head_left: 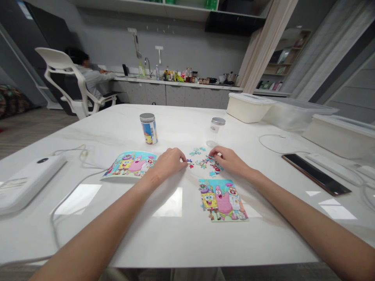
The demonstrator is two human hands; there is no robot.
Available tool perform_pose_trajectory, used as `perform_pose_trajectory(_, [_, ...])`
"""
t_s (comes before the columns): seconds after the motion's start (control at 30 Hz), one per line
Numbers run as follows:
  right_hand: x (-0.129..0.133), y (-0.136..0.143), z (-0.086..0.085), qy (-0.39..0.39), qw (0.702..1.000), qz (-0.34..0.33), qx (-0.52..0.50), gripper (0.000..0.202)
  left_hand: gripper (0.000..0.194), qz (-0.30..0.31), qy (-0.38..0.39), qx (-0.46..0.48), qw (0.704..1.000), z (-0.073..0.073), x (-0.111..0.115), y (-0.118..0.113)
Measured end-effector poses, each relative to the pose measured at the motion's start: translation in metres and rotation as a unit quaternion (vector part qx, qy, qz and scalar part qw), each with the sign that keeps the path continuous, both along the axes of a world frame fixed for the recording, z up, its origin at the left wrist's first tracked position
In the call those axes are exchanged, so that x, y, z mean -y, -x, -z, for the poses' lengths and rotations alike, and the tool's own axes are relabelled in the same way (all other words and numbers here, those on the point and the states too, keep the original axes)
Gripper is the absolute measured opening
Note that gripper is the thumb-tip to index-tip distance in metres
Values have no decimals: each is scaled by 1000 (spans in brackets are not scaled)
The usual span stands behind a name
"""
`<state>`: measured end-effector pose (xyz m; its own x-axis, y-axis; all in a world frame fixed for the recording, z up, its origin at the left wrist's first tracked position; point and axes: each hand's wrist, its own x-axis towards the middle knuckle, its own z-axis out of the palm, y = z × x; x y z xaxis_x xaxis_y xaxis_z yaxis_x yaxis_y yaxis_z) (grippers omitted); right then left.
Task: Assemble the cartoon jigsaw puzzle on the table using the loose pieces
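Observation:
Loose jigsaw pieces (202, 164) lie scattered in the middle of the white table. My left hand (172, 160) is at their left edge, its fingers pinched by a small blue and red piece (190, 164). Over the right part of the pile, my right hand (227, 158) has thumb and fingertips pressed together on something too small to make out. A partly assembled cartoon puzzle (224, 200) lies nearer to me, its left edge uneven. The curved picture sheet (131, 164) rests beside my left hand.
Behind the pieces stand a printed jar (149, 128) and a clear jar (216, 132). White bins (249, 107) line the back right. A phone (315, 173), cables and a white device (29, 181) lie at the sides. A person sits beyond the table, back left.

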<state>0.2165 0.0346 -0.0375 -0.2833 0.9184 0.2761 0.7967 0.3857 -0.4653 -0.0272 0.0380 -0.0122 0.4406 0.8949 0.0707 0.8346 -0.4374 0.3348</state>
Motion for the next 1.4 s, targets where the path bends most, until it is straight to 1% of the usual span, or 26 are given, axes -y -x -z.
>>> perform_pose_trajectory(0.1, [1,0,1,-10,1000,-22,3,26,22,18,-11,-8,1000,0,2,-2])
perform_pose_trajectory(0.2, [2,0,2,-24,999,-22,2,27,25,38,-22,-20,999,1,4,-3])
perform_pose_trajectory(0.33, [1,1,3,-33,999,-25,3,27,28,46,-41,-46,997,2,5,-5])
perform_pose_trajectory(0.43, [1,2,5,-33,998,-59,-2,31,28,58,-51,-71,994,4,6,-7])
perform_pose_trajectory(0.5, [2,4,7,-34,996,-87,-8,34,30,56,-63,-91,992,8,7,-9])
perform_pose_trajectory(0.57, [3,6,10,-37,994,-100,-17,35,33,52,-78,-110,990,13,8,-12])
perform_pose_trajectory(0.77, [-5,7,15,-24,995,-52,-85,25,35,52,-113,-137,983,22,13,-21])
perform_pose_trajectory(0.93, [-16,3,17,-3,994,-48,-101,20,31,48,-133,-150,979,23,14,-24])
perform_pose_trajectory(1.03, [-15,2,18,3,993,-51,-109,20,32,62,-147,-158,974,21,13,-24])
perform_pose_trajectory(1.13, [-12,3,18,6,992,-51,-113,18,34,100,-159,-167,968,16,10,-24])
perform_pose_trajectory(1.23, [-12,4,18,7,992,-51,-117,16,32,132,-165,-176,961,12,6,-25])
perform_pose_trajectory(1.3, [-12,5,18,8,992,-53,-118,17,32,134,-171,-180,959,10,5,-25])
perform_pose_trajectory(1.4, [-12,5,19,9,991,-57,-120,19,32,121,-185,-185,958,10,6,-25])
